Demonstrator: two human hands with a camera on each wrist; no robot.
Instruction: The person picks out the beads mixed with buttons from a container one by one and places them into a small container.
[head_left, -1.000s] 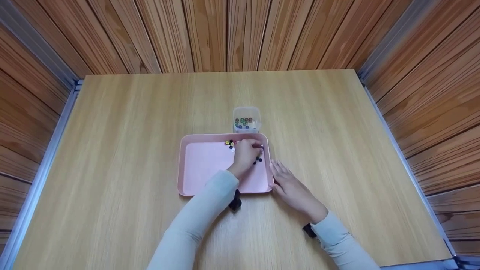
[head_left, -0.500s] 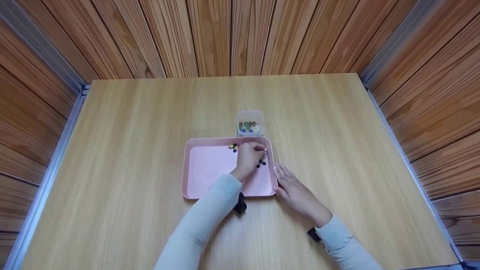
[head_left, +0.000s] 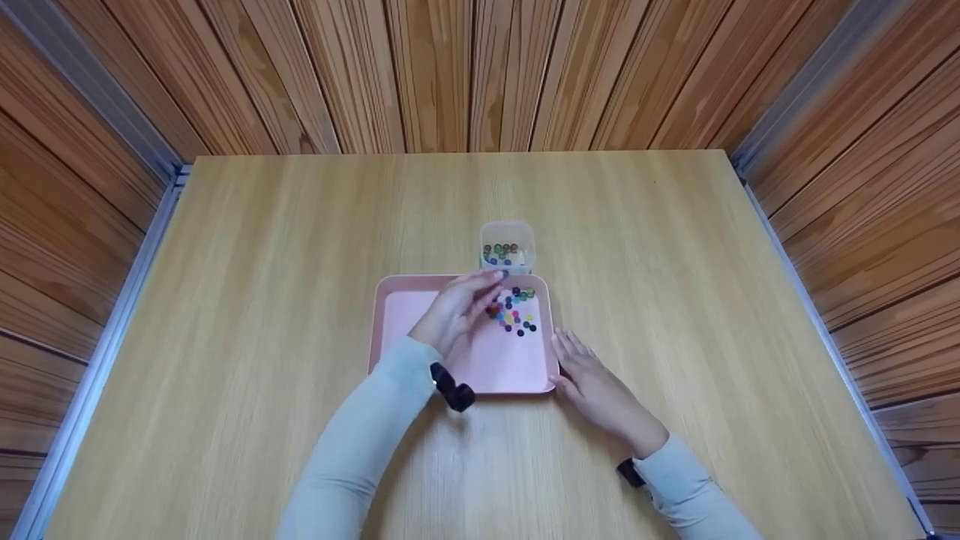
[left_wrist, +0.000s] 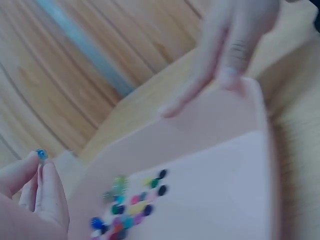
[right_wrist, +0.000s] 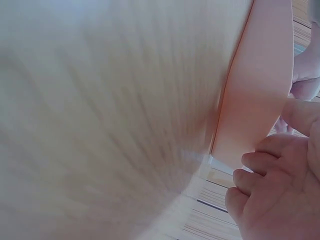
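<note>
Between thumb and fingertips my left hand (head_left: 454, 309) pinches a small blue glass marble (left_wrist: 42, 154), raised above the far rim of the pink tray (head_left: 517, 371). Just beyond that rim stands a clear plastic container (head_left: 521, 231) with several brown, green and blue marbles (head_left: 501, 251) in it. Small coloured beads (head_left: 512, 315) and a few marbles lie in the tray's far right part; the wrist view shows greenish marbles (left_wrist: 120, 185) there. My right hand (head_left: 604, 394) rests with extended fingers against the tray's right wall (right_wrist: 257, 75).
A wooden table (head_left: 300, 225) bears the tray and container. Wood-grain panels (head_left: 427, 75) rise behind and at both sides, with metal rails (head_left: 97, 330) along the edges. Black camera mounts (head_left: 453, 388) sit at the wrists.
My left hand has risen from the beads with a marble, moving left and up to the tray's far rim, and uncovered the beads. My right hand stays at the tray's side.
</note>
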